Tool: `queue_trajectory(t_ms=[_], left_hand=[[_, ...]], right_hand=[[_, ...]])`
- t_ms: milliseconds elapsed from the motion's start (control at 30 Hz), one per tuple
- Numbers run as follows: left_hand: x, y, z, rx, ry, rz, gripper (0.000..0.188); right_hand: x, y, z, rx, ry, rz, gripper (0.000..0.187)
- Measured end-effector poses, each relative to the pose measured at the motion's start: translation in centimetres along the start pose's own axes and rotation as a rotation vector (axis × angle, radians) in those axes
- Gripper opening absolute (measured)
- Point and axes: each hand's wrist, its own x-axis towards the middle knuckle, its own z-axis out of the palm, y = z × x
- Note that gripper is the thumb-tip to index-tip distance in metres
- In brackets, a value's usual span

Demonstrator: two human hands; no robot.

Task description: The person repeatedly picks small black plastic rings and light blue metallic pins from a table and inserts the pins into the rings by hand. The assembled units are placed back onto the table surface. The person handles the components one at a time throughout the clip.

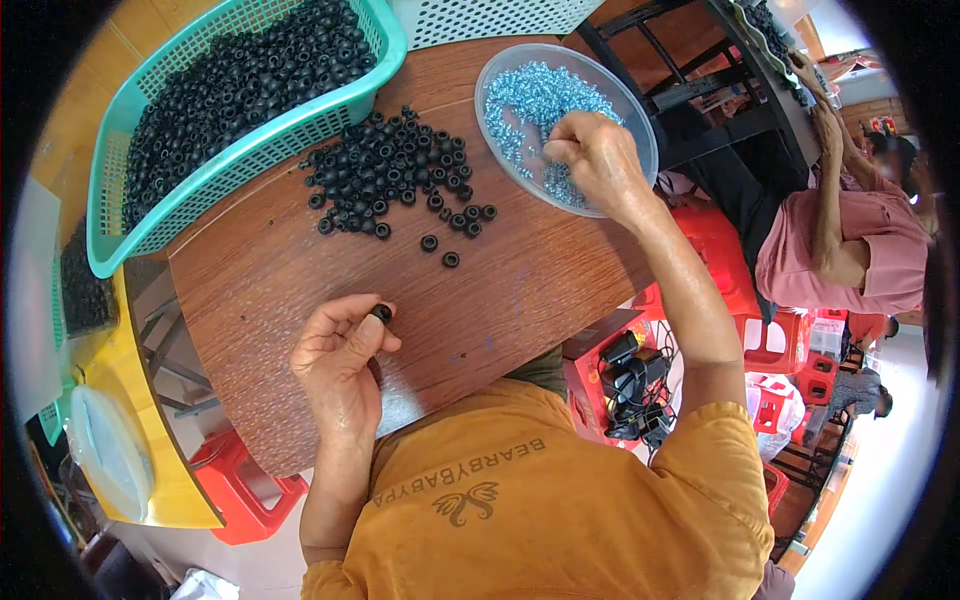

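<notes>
Over the near left part of the brown table, my left hand (345,355) pinches a small round black part with a hole (381,313) between thumb and fingers. My right hand (600,165) is over a clear plastic bowl (643,130) of small shiny blue translucent pieces (550,92). Its fingers are drawn together at the pieces, and whatever is between them is hidden. A loose pile of the same black parts (375,165) lies beyond my left hand, with a few strays nearer to me.
A green plastic basket (115,190) heaped with black parts overlaps the table's far left. Behind stands a white perforated basket (480,20). Red stools (245,490) are below, and a box of black adapters and cables (635,385) is by my right side. Another person (850,240) sits at right.
</notes>
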Motion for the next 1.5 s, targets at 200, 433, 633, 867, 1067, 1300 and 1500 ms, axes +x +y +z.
queue_trajectory(t_ms=[200, 433, 633, 867, 1067, 1300, 1500], left_hand=[[0.0, 0.0, -0.1, 0.007, -0.028, 0.004, 0.017], [0.0, -0.1, -0.1, -0.008, -0.013, -0.009, 0.018], [0.0, 0.3, 0.1, -0.006, -0.026, -0.016, 0.016], [0.9, 1.3, -0.4, -0.164, -0.05, -0.101, 0.014], [1.8, 1.3, -0.3, -0.44, 0.046, -0.279, 0.019], [1.7, 2.1, 0.9, -0.019, 0.002, -0.135, 0.008], [1.8, 1.1, 2.2, 0.081, 0.003, 0.124, 0.018]], right_hand=[[0.1, 1.1, 0.4, 0.47, -0.017, 0.085, 0.008], [-0.3, 0.0, -0.6, 0.848, -0.123, 0.383, 0.011], [-0.4, -0.2, -0.7, 0.883, -0.096, 0.45, 0.013], [-1.0, -3.2, -1.1, 1.023, -0.082, 0.423, 0.012], [-2.2, -8.3, 0.9, 1.078, -0.21, 0.374, 0.011], [-2.8, -11.8, 3.7, 1.206, -0.338, 0.411, 0.014], [-3.4, -13.5, 4.6, 1.178, -0.308, 0.379, 0.017]])
